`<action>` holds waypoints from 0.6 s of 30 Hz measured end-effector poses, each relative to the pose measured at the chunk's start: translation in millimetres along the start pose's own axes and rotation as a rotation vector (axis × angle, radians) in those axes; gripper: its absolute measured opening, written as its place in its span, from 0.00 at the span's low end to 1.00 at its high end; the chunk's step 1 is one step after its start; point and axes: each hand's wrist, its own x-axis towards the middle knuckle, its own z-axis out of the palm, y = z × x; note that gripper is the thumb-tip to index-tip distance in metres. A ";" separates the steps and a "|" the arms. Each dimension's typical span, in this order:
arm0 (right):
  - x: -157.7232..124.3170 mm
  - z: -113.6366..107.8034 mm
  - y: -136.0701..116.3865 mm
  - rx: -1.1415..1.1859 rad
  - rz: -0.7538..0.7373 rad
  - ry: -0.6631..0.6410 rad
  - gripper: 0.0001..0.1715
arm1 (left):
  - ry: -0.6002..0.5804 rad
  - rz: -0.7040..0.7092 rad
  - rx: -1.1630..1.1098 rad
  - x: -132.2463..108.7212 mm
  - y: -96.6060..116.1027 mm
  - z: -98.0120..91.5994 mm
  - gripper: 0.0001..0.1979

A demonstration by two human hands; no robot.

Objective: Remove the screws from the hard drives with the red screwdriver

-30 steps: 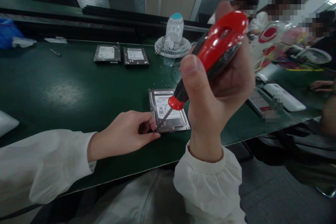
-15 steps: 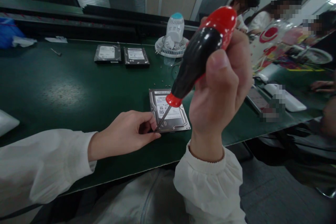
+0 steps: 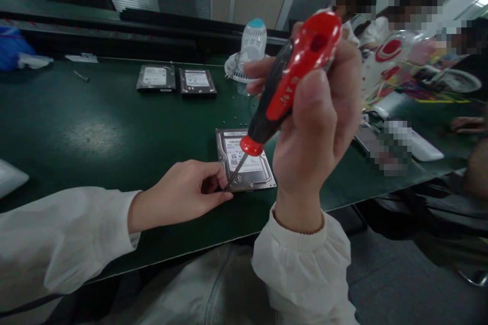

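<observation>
A hard drive (image 3: 249, 165) with a white label lies on the green table, close to its front edge. My left hand (image 3: 186, 185) is closed at the drive's near left corner, thumb and fingers on either side of that corner. Raised above the drive, my right hand (image 3: 312, 117) grips the red and black handle of a screwdriver (image 3: 282, 86), its thumb pressed along the side and some fingers stretched out behind. The thin shaft slants down to the left, and its tip ends at the corner between my left fingertips. What the tip touches there is hidden.
Several tiny screws (image 3: 235, 118) lie just behind the drive. Two more hard drives (image 3: 156, 77) sit farther back, beside a white fan (image 3: 253, 43). A loose small metal piece (image 3: 81, 76) is at the back left. Other people sit to the right, near a white device (image 3: 423, 144).
The screwdriver handle has turned in my right hand, so a red lettered side now shows. Some right fingers have stretched out to the left. My left hand stays put.
</observation>
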 end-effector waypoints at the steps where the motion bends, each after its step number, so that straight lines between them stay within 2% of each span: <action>1: -0.2 0.8 -2.9 -0.060 -0.017 0.031 0.18 | 0.002 -0.004 -0.001 0.1 -0.1 0.1 0.12; 4: -1.2 3.6 -10.2 -0.162 -0.102 0.123 0.19 | 0.002 -0.008 -0.005 0.4 -0.4 0.1 0.12; 7: -2.1 4.4 -11.8 -0.113 -0.050 0.126 0.16 | 0.001 -0.010 -0.009 -0.1 -0.4 -0.4 0.13; 12: -3.2 4.4 -7.6 -0.025 -0.008 0.100 0.26 | 0.005 -0.006 0.007 -0.8 -0.6 -0.1 0.13; 15: -3.7 5.9 -8.6 0.027 0.060 0.093 0.21 | 0.011 -0.001 0.009 -0.1 -1.9 0.8 0.13; 18: -2.1 5.5 -9.4 0.103 0.061 0.045 0.13 | 0.017 0.013 0.005 0.2 -3.3 1.6 0.13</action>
